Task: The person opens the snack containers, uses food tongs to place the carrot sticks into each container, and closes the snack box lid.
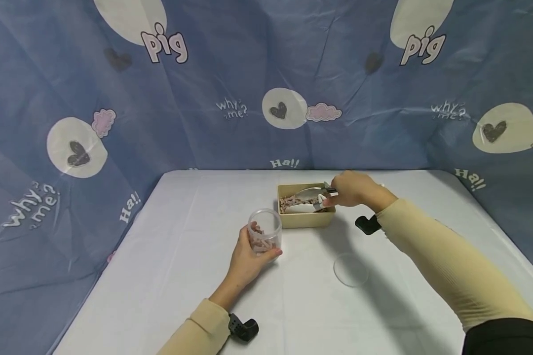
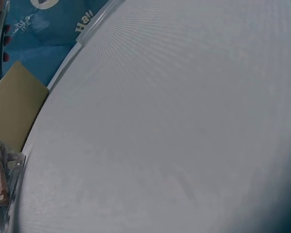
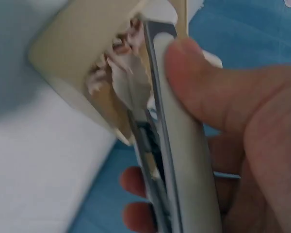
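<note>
My left hand [image 1: 245, 261] grips a clear plastic jar [image 1: 273, 240] on the white table, fingers and thumb around its sides. Several small pinkish-brown strips [image 1: 259, 241] lie inside the jar, whose mouth is uncovered. Just behind and to the right stands a beige rectangular box [image 1: 306, 221] containing more such strips [image 1: 288, 201]. My right hand [image 1: 353, 189] holds metal tongs with pale handles [image 3: 184, 141], the thumb pressing along one handle. Their tips reach down into the box among the strips; whether they pinch a strip I cannot tell.
A clear round lid [image 1: 351, 270] lies flat on the white tablecloth [image 1: 302, 305], right of the jar and in front of the box. Behind the table hangs a blue printed cloth [image 1: 231, 138].
</note>
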Demonstrator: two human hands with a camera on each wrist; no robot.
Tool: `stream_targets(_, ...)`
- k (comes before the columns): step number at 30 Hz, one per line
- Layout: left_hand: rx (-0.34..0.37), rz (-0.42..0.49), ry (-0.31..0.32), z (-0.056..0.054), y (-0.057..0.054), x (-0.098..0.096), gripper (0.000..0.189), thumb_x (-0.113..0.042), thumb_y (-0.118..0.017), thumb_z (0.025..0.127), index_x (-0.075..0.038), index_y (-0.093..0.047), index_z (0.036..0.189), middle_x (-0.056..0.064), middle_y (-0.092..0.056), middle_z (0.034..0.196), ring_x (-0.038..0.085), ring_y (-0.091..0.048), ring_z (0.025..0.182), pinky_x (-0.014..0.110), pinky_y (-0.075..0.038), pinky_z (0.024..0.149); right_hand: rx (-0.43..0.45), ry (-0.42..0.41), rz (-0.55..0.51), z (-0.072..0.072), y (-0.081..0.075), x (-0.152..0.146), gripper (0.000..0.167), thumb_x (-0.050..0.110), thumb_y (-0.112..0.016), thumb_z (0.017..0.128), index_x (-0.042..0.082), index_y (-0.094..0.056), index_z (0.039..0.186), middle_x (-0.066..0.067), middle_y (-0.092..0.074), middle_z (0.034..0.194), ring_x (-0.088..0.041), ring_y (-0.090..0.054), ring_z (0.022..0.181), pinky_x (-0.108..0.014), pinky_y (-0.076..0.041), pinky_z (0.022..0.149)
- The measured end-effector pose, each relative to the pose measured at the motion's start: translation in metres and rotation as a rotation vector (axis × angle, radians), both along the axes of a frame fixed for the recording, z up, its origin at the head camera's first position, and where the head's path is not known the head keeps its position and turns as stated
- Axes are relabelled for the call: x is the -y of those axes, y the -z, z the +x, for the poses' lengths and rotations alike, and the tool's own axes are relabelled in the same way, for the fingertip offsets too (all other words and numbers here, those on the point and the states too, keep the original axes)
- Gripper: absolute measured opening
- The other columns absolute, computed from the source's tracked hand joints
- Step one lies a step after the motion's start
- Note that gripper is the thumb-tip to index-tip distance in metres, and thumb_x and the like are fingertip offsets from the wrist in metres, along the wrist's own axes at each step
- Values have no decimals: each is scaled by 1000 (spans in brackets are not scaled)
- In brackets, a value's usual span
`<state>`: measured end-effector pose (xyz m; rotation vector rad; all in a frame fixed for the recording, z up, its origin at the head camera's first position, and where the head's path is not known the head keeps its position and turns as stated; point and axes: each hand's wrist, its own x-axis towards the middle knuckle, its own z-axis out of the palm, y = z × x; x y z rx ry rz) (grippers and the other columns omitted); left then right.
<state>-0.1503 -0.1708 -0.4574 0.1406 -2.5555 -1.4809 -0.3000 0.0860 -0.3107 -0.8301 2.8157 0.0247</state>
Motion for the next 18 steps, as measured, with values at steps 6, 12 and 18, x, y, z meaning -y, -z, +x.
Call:
stream_targets(6,-8,-4,-3,-1,-3,1,97,-44,-85,74,-8,-31,146,19,-51,141,37,-50,132,57,-40,108,-62,49,-103,7,11,-4,33,43,-70,89,15,-64,74,-1,-61,72,-18,-52,69,-33,-41,55)
stream_targets(12,8,5,-13,1,0,0,97,-42,-86,73,-8,-32,146,19,-51,141,37,-49,133,56,-40,109,-99,92,-134,13,15,-4,33,43,-67,92,18,-63,71,1,-61,70,-16,-53,65,-31,-39,51)
stream_targets(18,1,12,-5,1,-1,-1,97,-44,-86,73,-8,-32,145,20,-52,140,37,-50,132,57,-40,108,-95,62,-106,10,-5,-9,31,48,-68,89,17,-74,91,-3,-72,87,-21,-64,75,-41,-50,58)
